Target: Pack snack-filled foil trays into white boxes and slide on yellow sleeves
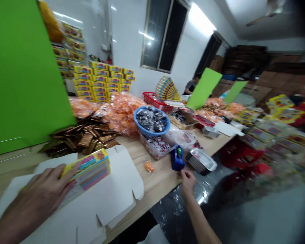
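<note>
From where I stood, the left hand (pixel 44 186) gripped a yellow box (pixel 93 167) over white flattened cartons (pixel 124 169); the right hand (pixel 188 182), fingertips closed on I couldn't tell what, was at the blue tape dispenser (pixel 177 161) by the tabletop (pixel 159 184)'s front edge.

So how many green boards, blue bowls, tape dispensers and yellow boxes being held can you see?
Green boards: 3
Blue bowl: 1
Tape dispenser: 1
Held yellow box: 1
Total: 6
</note>
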The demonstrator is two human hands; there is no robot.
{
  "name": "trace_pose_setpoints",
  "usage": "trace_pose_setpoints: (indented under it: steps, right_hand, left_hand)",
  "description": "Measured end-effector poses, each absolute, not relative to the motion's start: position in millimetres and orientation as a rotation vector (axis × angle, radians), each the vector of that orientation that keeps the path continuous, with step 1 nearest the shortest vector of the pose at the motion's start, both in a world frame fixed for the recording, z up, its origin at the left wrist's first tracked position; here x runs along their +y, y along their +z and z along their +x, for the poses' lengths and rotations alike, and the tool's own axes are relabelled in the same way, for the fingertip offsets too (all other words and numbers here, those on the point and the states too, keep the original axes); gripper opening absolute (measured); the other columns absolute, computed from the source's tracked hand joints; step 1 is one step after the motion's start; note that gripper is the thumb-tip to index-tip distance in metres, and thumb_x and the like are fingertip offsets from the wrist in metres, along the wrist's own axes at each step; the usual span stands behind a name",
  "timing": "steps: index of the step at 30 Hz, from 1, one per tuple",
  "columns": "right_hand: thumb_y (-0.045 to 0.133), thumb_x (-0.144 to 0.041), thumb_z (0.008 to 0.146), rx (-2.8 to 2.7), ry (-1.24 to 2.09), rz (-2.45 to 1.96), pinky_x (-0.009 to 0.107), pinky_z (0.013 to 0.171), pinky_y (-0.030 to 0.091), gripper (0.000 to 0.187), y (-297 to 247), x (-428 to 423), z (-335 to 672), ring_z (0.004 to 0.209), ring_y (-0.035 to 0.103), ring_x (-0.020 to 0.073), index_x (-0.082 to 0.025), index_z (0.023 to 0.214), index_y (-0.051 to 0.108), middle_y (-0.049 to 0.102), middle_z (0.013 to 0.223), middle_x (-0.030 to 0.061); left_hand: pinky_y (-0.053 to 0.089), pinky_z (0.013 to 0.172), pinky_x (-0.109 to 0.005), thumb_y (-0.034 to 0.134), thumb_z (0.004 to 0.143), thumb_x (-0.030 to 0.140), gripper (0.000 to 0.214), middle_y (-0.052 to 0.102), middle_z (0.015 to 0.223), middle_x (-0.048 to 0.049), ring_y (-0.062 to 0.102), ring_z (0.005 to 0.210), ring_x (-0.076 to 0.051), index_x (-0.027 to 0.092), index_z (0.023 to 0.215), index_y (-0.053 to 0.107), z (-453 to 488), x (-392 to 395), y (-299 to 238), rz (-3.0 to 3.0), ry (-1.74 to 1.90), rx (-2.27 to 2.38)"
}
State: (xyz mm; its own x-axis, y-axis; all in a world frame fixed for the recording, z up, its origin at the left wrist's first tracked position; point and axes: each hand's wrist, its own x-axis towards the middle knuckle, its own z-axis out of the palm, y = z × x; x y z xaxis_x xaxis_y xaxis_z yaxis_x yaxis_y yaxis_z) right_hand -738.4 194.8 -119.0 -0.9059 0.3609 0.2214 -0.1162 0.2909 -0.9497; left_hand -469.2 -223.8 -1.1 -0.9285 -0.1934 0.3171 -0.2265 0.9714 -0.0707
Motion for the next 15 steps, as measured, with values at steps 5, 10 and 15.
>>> trace_pose_setpoints:
  steps: [5, 10, 15]
  right_hand:
    - [0.081, -0.041, 0.054, -1.995, 2.499, -0.106, 0.029, 0.062, 0.051, 0.031, -81.9, 103.8, -664.1, 0.063, 0.056, 0.0147, -0.017, 0.069, 0.068, 0.062, 0.066, 0.0011]
    - [0.079, -0.042, 0.061, -2.189, 3.11, 0.383, 0.024, 0.052, 0.047, 0.031, -24.5, -14.9, -560.9, 0.053, 0.055, 0.0112, -0.013, 0.063, 0.07, 0.066, 0.064, 0.0052]
    - [0.076, -0.045, 0.067, -2.05, 3.198, 0.511, 0.022, 0.048, 0.042, 0.036, -16.8, -61.9, -532.2, 0.046, 0.051, 0.0096, -0.013, 0.056, 0.063, 0.061, 0.054, 0.0021]
  left_hand:
    - [0.043, 0.08, -0.04, 0.04, 0.091, 0.021, 0.04, 0.058, 0.108, -0.0128, 0.052, 0.094, -0.029, 0.022, 0.128, 0.055, -460.9, -178.5, 28.3, 0.371, 0.424, -2.848]
    - [0.042, 0.079, -0.04, 0.04, 0.091, 0.021, 0.044, 0.056, 0.11, -0.0133, 0.05, 0.094, -0.028, 0.023, 0.135, 0.047, -453.8, -156.5, 30.3, 0.433, 0.44, -2.834]
    - [0.042, 0.08, -0.04, 0.044, 0.087, 0.017, 0.049, 0.056, 0.111, -0.0119, 0.049, 0.096, -0.026, 0.024, 0.135, 0.046, -447.1, -152.0, 36.2, 0.459, 0.248, -2.851]
